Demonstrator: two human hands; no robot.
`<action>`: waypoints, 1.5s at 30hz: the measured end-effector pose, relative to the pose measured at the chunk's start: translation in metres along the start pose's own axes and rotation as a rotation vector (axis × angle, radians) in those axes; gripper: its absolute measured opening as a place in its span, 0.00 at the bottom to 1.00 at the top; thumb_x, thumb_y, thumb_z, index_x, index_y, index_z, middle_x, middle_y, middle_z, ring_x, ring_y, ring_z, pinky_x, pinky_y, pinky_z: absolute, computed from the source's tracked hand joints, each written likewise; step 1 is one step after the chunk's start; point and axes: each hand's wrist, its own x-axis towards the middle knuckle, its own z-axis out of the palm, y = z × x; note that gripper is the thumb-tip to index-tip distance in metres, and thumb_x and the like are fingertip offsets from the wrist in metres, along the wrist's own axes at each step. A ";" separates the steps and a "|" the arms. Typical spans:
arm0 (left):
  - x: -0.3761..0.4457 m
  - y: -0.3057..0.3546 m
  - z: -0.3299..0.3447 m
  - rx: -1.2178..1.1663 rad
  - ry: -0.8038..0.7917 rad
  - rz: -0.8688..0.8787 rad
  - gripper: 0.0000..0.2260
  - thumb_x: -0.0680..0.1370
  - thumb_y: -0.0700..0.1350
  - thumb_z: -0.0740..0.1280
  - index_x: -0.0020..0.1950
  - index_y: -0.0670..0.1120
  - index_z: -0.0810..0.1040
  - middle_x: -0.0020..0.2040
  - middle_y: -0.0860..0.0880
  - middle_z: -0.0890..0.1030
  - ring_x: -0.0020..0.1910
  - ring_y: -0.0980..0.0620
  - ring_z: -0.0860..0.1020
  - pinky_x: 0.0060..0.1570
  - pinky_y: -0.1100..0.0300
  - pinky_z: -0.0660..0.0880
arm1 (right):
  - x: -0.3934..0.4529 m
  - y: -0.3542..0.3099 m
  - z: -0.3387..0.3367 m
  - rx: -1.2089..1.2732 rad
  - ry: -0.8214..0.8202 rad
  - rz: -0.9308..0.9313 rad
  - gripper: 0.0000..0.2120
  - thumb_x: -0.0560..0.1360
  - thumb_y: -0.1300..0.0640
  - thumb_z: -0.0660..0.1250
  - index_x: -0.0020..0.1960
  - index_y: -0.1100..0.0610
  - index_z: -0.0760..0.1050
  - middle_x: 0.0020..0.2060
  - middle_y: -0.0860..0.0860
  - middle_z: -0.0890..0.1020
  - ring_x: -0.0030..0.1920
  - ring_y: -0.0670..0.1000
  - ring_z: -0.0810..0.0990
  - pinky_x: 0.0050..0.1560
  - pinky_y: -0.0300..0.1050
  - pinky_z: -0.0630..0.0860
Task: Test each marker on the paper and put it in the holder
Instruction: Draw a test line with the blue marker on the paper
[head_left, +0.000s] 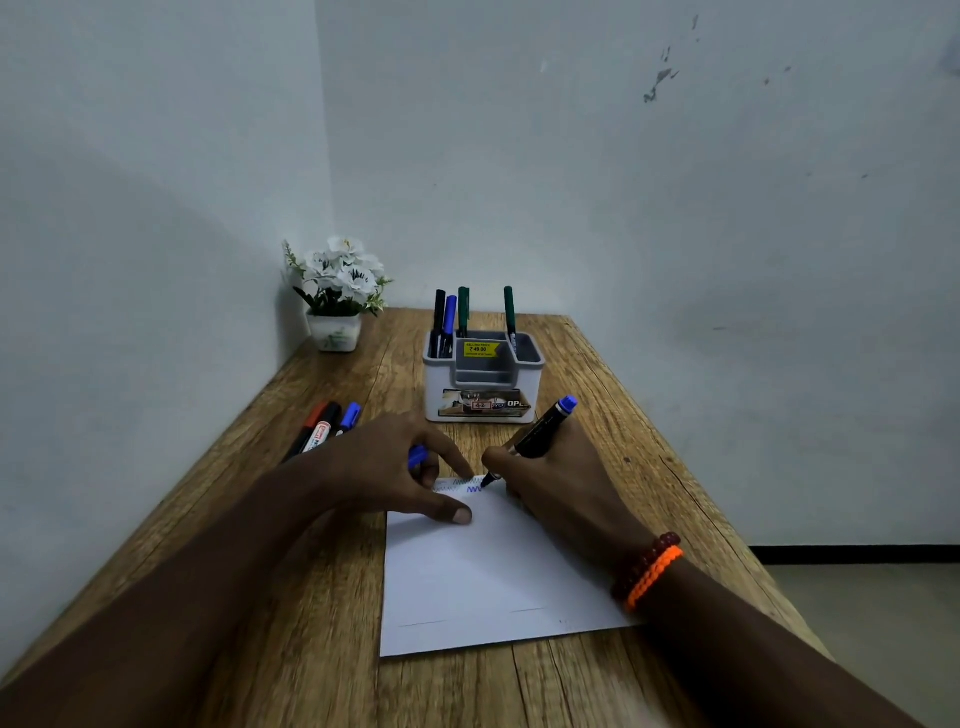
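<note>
Right hand (550, 483) clamps the light, rigid blue marker (540, 434) mid-barrel, tip on paper (483, 577); left hand (395, 467) apparently pinches its cap (417, 456).

The scene is dim and cool-toned, with flat, even light and no visible lamp; both forearms read as near-black shapes; a soft shadow lies on the paper (483, 571) under the left hand (384, 467); wide-angle distortion bends the table (649, 415) edges and walls; the lower corners blur; no glare shows anywhere.
</note>
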 end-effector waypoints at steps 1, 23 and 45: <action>0.000 0.000 0.000 0.003 0.000 -0.002 0.22 0.68 0.63 0.77 0.59 0.60 0.83 0.43 0.54 0.82 0.40 0.58 0.79 0.43 0.65 0.75 | 0.000 0.000 0.000 0.004 0.002 -0.005 0.07 0.74 0.55 0.77 0.45 0.51 0.78 0.37 0.50 0.83 0.37 0.47 0.82 0.37 0.42 0.76; 0.002 0.001 0.001 0.017 0.000 0.000 0.22 0.69 0.62 0.77 0.61 0.58 0.83 0.43 0.57 0.80 0.41 0.57 0.78 0.43 0.65 0.73 | 0.007 0.011 0.000 -0.087 0.070 0.009 0.13 0.70 0.47 0.77 0.48 0.53 0.79 0.38 0.49 0.84 0.39 0.47 0.84 0.39 0.45 0.80; 0.004 -0.003 0.001 0.011 -0.005 -0.013 0.23 0.68 0.64 0.77 0.60 0.58 0.82 0.43 0.57 0.81 0.42 0.56 0.79 0.44 0.65 0.76 | 0.006 0.007 -0.005 -0.109 0.074 -0.003 0.12 0.72 0.52 0.77 0.43 0.59 0.79 0.38 0.56 0.83 0.39 0.53 0.82 0.36 0.47 0.76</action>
